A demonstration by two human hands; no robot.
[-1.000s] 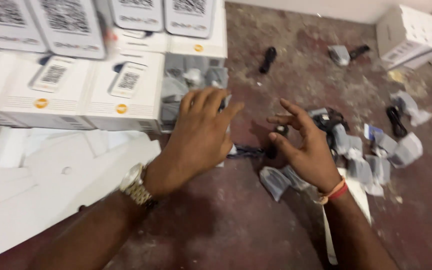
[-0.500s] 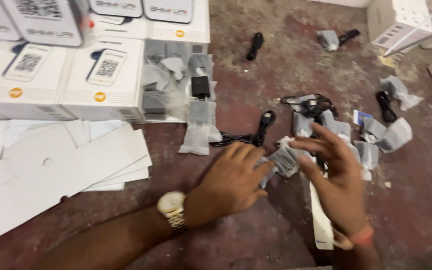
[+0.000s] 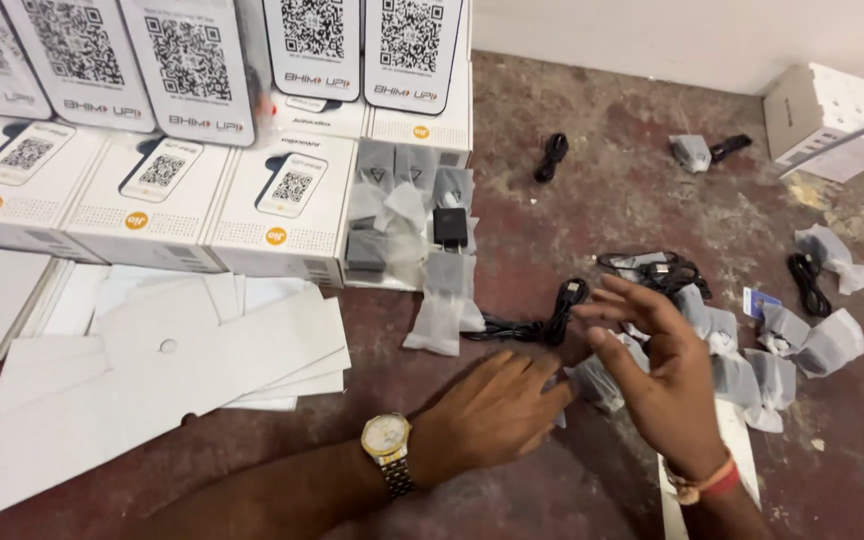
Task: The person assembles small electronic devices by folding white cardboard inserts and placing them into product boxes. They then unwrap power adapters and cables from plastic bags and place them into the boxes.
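Bare floor (image 3: 652, 150) lies open beyond the hands, up to the far wall. White boxes (image 3: 162, 195) and flat cardboard sheets (image 3: 172, 370) block the left; scattered plastic pouches (image 3: 752, 370) and black cables (image 3: 552, 315) crowd the right.

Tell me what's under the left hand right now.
The left hand lies palm-down on the reddish floor. A clear plastic pouch pokes out past its fingertips; anything beneath the palm itself is covered.
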